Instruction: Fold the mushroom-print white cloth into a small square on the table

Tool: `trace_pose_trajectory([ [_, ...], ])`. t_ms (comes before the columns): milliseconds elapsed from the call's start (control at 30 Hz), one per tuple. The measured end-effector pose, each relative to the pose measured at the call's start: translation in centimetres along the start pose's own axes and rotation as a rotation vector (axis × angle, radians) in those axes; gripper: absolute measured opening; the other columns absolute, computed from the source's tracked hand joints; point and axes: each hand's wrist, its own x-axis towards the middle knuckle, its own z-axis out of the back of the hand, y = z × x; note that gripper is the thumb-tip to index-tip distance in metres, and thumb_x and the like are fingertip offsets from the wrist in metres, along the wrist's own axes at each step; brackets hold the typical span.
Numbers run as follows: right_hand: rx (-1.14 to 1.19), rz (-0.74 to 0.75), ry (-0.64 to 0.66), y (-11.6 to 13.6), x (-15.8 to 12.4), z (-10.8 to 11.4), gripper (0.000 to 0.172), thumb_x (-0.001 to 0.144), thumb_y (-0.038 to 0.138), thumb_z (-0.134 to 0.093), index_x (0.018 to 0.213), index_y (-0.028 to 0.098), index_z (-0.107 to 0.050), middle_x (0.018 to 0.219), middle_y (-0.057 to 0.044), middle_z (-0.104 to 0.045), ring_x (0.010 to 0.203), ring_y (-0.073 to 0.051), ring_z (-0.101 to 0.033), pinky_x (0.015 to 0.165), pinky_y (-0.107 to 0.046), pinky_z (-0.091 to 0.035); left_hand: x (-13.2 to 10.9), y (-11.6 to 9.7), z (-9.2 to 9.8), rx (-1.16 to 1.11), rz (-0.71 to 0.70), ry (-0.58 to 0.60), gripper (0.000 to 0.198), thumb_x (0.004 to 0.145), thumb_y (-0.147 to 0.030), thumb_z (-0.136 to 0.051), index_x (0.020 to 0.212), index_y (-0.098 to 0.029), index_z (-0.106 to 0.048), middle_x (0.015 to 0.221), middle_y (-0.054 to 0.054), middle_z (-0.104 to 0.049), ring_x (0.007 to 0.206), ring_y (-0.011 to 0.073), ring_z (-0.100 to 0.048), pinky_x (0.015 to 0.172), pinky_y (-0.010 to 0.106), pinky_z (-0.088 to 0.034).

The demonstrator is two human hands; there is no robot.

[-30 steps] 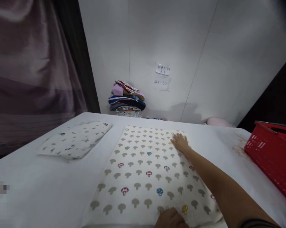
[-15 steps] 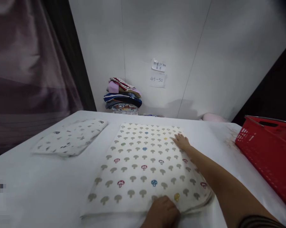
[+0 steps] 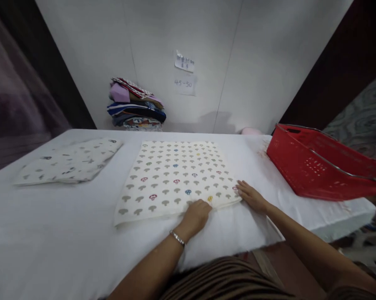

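Note:
A cream cloth [image 3: 166, 171] with a mushroom print in grey, red, blue and yellow lies folded and flat on the white-covered table. My left hand [image 3: 198, 213], a silver bracelet at its wrist, is closed at the cloth's near edge with the fingers curled; the fingertips are hidden. At the near right corner, my right hand [image 3: 251, 196] lies with fingers stretched out, touching the cloth's side edge. A second folded cloth [image 3: 72, 162], white with small dark motifs, rests on the left of the table.
On the right stands a red plastic basket [image 3: 303, 166] with metal handles. A stack of folded fabrics [image 3: 136, 106] is by the wall behind the table [image 3: 69, 237]. Two paper notes [image 3: 184, 83] hang on the wall. The table's near edge is close to my body.
My right hand has come from the cloth's far right side back to its near right corner. The left hand stays at the near edge. My view has tilted down and turned right.

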Motion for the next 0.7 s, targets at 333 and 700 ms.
trace_pose_trajectory([
  [333, -0.063, 0.358, -0.142, 3.0, -4.3, -2.2, 0.045, 0.097, 0.031, -0.043, 0.136, 0.024, -0.064, 0.142, -0.008, -0.063, 0.142, -0.027, -0.045, 0.119, -0.056, -0.033, 0.2, -0.4, 0.2, -0.081, 0.157, 0.01, 0.032, 0.089, -0.004, -0.053, 0.113, -0.018, -0.068, 0.107, 0.006, -0.074, 0.102, 0.0214, -0.065, 0.091, 0.036, -0.053],
  [700, -0.182, 0.676, -0.365, 4.1, -1.5, -3.3, 0.027, 0.102, 0.022, -0.048, 0.117, 0.02, -0.07, 0.107, -0.012, -0.072, 0.099, -0.024, -0.064, 0.088, -0.045, -0.053, 1.6, -1.3, 1.9, -0.187, 0.443, 0.108, 0.041, 0.084, -0.007, -0.061, 0.122, -0.021, -0.067, 0.113, 0.005, -0.074, 0.106, 0.0212, -0.067, 0.098, 0.036, -0.052],
])
